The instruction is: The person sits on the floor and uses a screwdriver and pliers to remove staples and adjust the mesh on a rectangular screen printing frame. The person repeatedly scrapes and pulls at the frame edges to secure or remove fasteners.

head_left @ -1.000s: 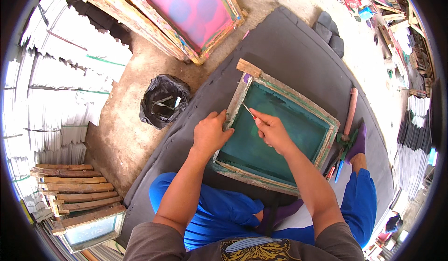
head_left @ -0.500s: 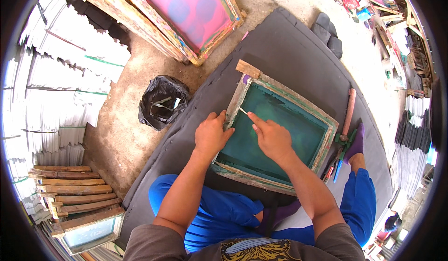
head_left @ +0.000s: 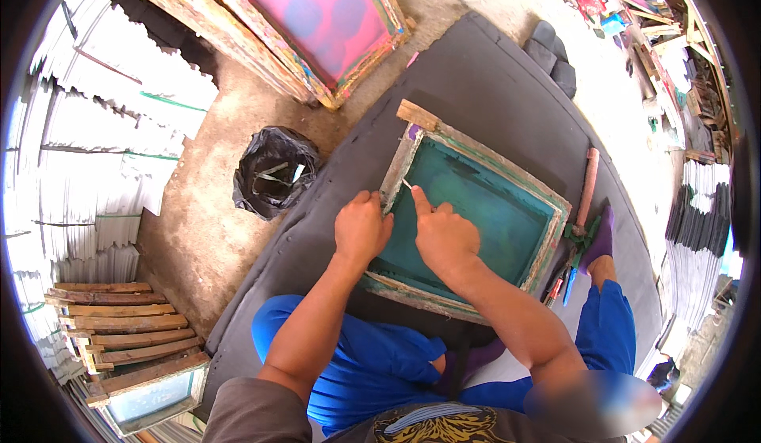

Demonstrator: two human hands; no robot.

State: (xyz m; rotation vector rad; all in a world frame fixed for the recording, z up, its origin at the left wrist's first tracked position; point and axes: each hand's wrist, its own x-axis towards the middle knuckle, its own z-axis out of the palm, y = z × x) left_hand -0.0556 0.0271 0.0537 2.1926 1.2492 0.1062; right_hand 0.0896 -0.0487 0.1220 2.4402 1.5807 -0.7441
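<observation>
A wooden-framed screen printing screen [head_left: 491,162] with dark green mesh lies tilted across the mat in front of me. My left hand [head_left: 362,227] is closed round the screen's left rail, with the thumb on the inner side. Over the mesh, my right hand [head_left: 446,235] has its index finger stretched toward the left rail. A thin white stick [head_left: 407,183] shows at that fingertip and meets the rail's inner edge; the rest of it is hidden by the fingers. A wood block [head_left: 418,115] sits at the screen's far left corner.
Beyond the dark mat's [head_left: 468,63] left edge stands a black bin bag [head_left: 273,175] with scraps inside. Larger paint-stained screens [head_left: 317,23] lean at the far left. Right of the screen lie a stick-handled tool [head_left: 588,189] and pens [head_left: 569,286], close to my foot [head_left: 598,241].
My right hand has shifted left, bringing the white stick's tip against the left rail. My left hand keeps its place on the rail.
</observation>
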